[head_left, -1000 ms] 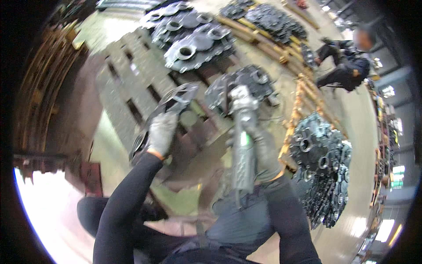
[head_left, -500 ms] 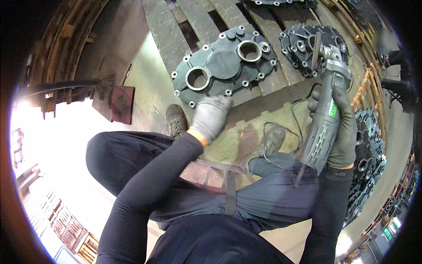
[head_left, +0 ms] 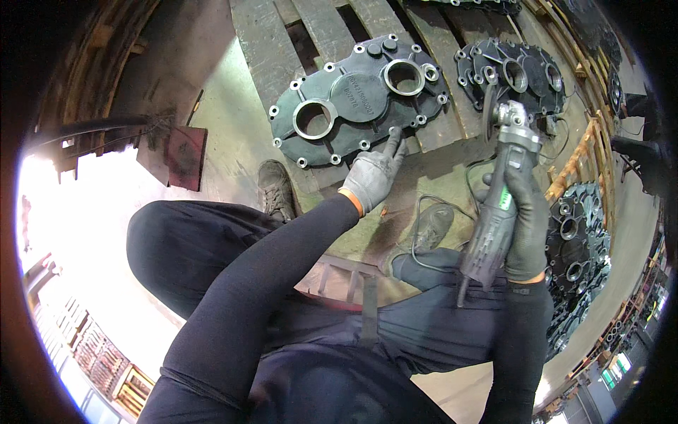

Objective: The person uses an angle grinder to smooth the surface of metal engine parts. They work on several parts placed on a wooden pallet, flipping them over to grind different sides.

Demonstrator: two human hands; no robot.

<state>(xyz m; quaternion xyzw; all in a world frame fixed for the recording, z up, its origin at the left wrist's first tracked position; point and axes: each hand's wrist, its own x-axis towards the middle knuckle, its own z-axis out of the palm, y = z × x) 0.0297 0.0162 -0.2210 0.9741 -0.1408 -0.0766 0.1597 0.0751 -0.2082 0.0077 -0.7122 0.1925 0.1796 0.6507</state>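
Observation:
A grey-black cast metal housing cover (head_left: 360, 99) with two large machined rings and bolt bosses around its rim lies flat on a wooden pallet. My gloved left hand (head_left: 372, 177) is at its near edge, two fingers stretched out and the fingertips at a bolt boss; whether they press on it I cannot tell. My gloved right hand (head_left: 528, 226) is wrapped round the body of a grey angle grinder (head_left: 498, 212). The grinder's disc points up and away, right of the cover and apart from it.
Another cast cover (head_left: 537, 81) lies at the far right of the slatted pallet (head_left: 268, 49). More covers (head_left: 568, 251) are stacked at my right. The grinder's cord (head_left: 420, 212) loops near my right shoe (head_left: 432, 226). A dark red plate (head_left: 187, 159) stands on the left.
My left hand has slid right along the cover's near edge, and two fingers have stretched out from a closed hand. My right hand has brought the grinder slightly left and nearer to me.

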